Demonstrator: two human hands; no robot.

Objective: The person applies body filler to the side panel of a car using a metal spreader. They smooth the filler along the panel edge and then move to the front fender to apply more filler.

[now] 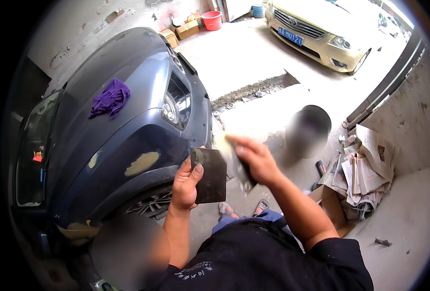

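My left hand [185, 186] grips the edge of a dark, flat putty board [208, 175], its thumb lying on the face. A pale smear shows near the board's upper edge. Just right of it, my right hand [256, 160] is closed on a flat scraper [244, 175] smeared by motion, apart from the board. Something pale yellow shows by the fingertips. To the left stands a dark blue car [123, 131] with a beige filler patch [142, 164] above the front wheel [149, 203]. Another small patch [93, 160] lies farther along the panel.
A purple cloth [110, 99] lies on the bonnet. Newspapers [365, 177] overflow a cardboard box [329, 206] by the right wall. A beige car [317, 31] is parked beyond, and a red bucket [212, 21] stands at the back. A dark round object [317, 114] is partly blurred.
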